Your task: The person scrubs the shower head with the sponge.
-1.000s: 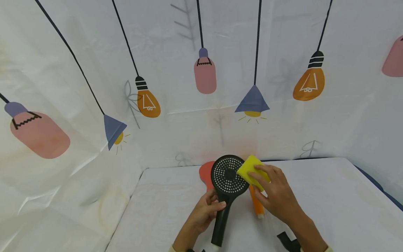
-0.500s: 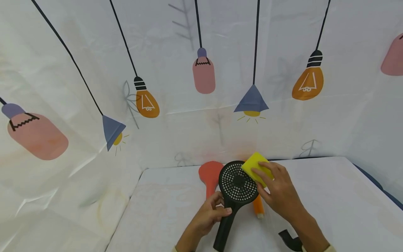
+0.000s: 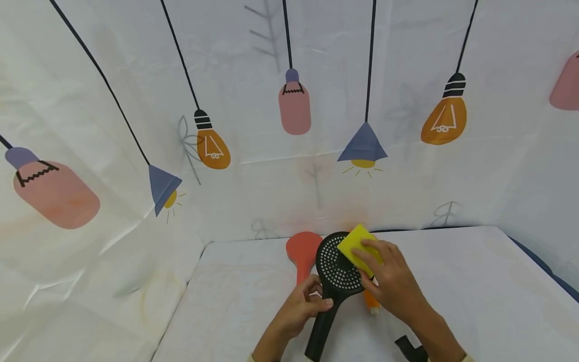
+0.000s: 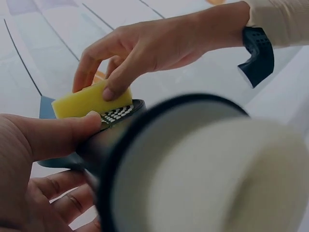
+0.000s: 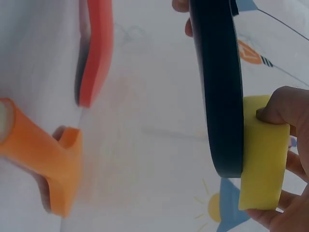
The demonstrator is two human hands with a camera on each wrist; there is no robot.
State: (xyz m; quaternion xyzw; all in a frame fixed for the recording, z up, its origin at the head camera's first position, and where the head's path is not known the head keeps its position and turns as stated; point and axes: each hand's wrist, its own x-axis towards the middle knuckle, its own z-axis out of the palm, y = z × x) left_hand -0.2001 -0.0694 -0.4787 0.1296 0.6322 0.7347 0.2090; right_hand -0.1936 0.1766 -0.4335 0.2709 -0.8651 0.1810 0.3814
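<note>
My left hand grips a black shower head by the neck of its handle, thumb across the front. It is tilted up, its round face of pale nozzles towards me. A yellow sponge is pinched between the thumb and fingers of my right hand. The sponge lies flat against the upper right of the nozzle face and hides part of it. From the side, in the right wrist view, the sponge meets the face of the black shower head near its rim.
Behind my hands, a red shower head and an orange one, partly hidden, lie on the white table. A dark curved piece sits at my right wrist. A lamp-printed sheet hangs at the back.
The black shower head has moved right and slightly down, uncovering more of the red one. The sponge went up to the right, then back down-left across the nozzles.
</note>
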